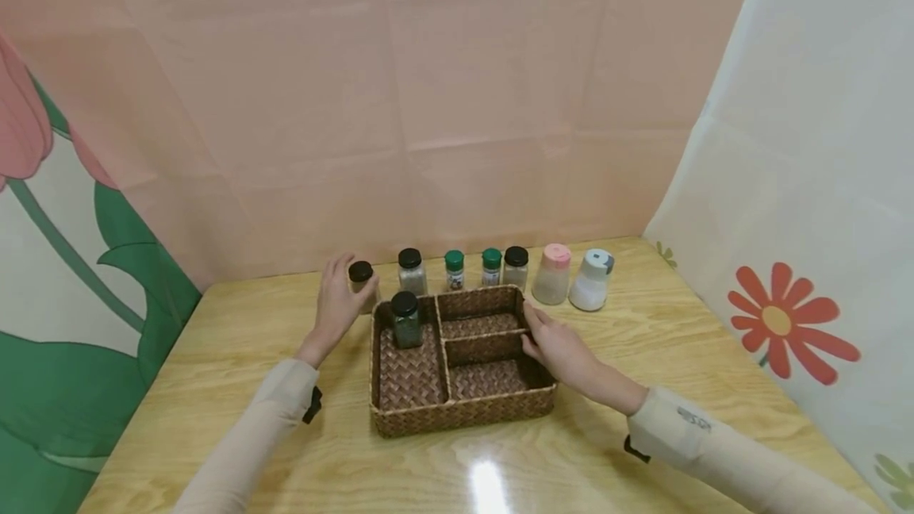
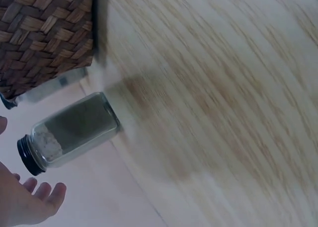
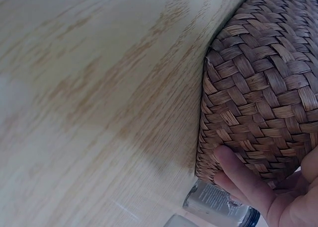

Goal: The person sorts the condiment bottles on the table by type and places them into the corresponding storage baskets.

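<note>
A brown woven basket (image 1: 464, 416) with three compartments sits mid-table; a black-capped jar (image 1: 407, 324) stands in its left compartment. My left hand (image 1: 339, 301) is around another black-capped jar (image 1: 362, 285) behind the basket's left corner. In the left wrist view that jar (image 2: 74, 130) stands on the table, with a visible gap between it and the relaxed fingers (image 2: 43, 194). My right hand (image 1: 564, 349) grips the basket's right side near the back corner; in the right wrist view its fingers (image 3: 243, 180) lie against the woven wall (image 3: 263, 98).
Behind the basket stand a black-capped jar (image 1: 412, 272), two green-capped jars (image 1: 455, 270), another black-capped jar (image 1: 516, 268), a pink-topped shaker (image 1: 553, 276) and a light-blue-topped shaker (image 1: 590, 282). A pink cloth (image 1: 428, 101) hangs behind the table; a flowered cloth (image 1: 807, 220) hangs at the right.
</note>
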A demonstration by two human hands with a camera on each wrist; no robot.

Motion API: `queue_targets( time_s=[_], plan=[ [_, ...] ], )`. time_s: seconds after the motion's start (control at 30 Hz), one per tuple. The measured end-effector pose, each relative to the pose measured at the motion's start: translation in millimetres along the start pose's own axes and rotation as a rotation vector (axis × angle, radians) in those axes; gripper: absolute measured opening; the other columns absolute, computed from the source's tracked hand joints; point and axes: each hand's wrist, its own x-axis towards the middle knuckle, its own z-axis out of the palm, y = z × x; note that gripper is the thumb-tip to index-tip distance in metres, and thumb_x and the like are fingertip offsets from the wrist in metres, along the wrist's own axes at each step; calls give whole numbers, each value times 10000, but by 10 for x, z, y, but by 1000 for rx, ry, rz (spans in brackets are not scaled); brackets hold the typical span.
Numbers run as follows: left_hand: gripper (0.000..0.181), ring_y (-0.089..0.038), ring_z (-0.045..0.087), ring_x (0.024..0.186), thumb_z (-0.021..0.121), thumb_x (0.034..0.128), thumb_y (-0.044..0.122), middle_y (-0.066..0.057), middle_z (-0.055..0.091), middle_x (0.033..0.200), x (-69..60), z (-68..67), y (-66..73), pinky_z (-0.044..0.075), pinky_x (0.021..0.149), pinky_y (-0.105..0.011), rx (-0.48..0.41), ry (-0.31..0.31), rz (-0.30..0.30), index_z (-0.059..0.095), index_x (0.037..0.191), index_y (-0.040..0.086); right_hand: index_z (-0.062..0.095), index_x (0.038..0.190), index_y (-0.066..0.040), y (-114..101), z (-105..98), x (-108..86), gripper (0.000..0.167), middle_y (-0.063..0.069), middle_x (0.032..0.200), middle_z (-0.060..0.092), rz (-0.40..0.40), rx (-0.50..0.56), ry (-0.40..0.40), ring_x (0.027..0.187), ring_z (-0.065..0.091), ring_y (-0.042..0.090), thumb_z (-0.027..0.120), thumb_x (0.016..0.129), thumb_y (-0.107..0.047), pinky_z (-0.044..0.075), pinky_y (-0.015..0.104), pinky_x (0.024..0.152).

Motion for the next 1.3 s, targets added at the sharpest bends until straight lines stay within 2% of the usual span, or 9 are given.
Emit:
queue_targets(
  time_s=[0.17,0.37,0.57,0.87,1.07,1.3],
  plan=[
    [675,-422,390,1311,712,931,263,-268,410,1424,12,-16,-23,338,1056,-553,-90,-39,-97,403,1428,-73,511,1322,153,-19,-20,4,508,322,1175,622,9,16,-14,406,468,167,676,881,-38,460,376,426],
    [694,-424,435,1258,704,935,297,-276,439,1396,27,-11,-49,378,1011,-558,-90,-86,-156,402,1431,-83,503,1330,155,-45,-42,0,517,327,1187,615,22,18,-23,408,462,164,676,881,-36,456,373,426],
    [594,-419,495,1210,725,922,205,-287,517,1319,39,28,-73,407,991,-541,-116,-70,-161,475,1368,-97,497,1339,152,-44,-35,-3,517,331,1207,604,35,22,-41,407,451,157,667,892,-45,447,365,423],
    [519,-404,535,1147,716,926,191,-271,571,1230,60,47,-62,450,927,-518,-120,-53,-185,515,1316,-88,514,1312,161,-32,-27,-1,499,342,1176,612,16,22,-15,406,481,190,674,877,-25,485,416,452],
    [564,-406,538,1164,706,935,188,-282,569,1254,60,53,-67,478,905,-506,-132,-68,-226,479,1370,-89,512,1320,156,-38,-37,9,508,327,1185,615,16,10,-22,402,462,167,677,879,-36,455,371,422],
    [526,-400,553,1143,722,919,137,-274,587,1223,63,39,-56,495,885,-495,-170,-71,-228,508,1348,-79,525,1306,156,-48,-45,12,504,321,1169,625,6,-3,-1,395,457,166,690,866,-26,449,363,415]
  ],
)
